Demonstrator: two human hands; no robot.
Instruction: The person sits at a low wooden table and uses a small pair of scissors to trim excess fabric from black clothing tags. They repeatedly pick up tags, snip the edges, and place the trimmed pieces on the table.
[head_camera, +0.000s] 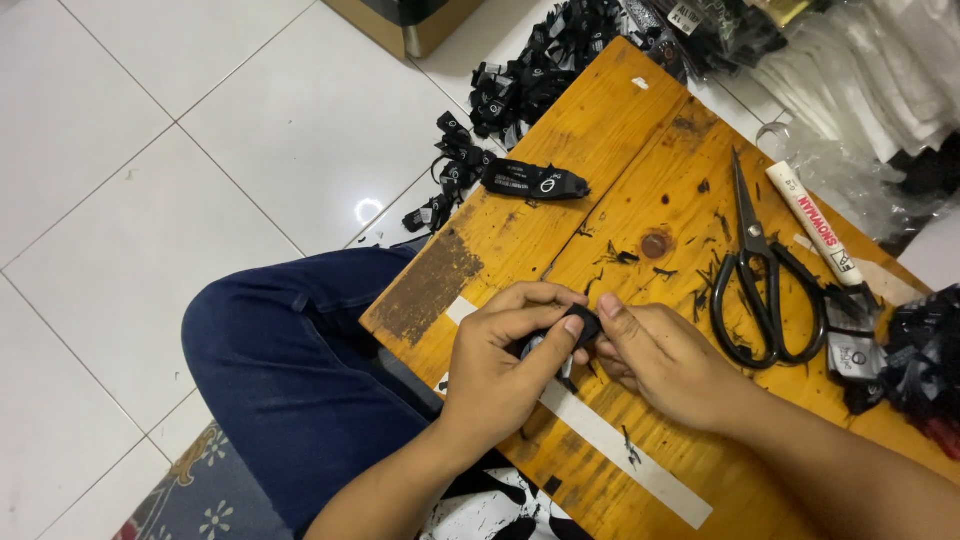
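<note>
One small black folded label (583, 324).

We see two bare forearms with no sleeves reaching the wrists, and no rings, watch or bracelet on the left hand (500, 365) or the right hand (665, 360). The fingernails are short and plain. The leg on the left wears dark blue denim jeans (290, 370), creased at the knee, with a stitched seam running along the near side.

Worn wooden board (640, 150), glossy tiles (200, 150), cloth label (582, 325).
</note>
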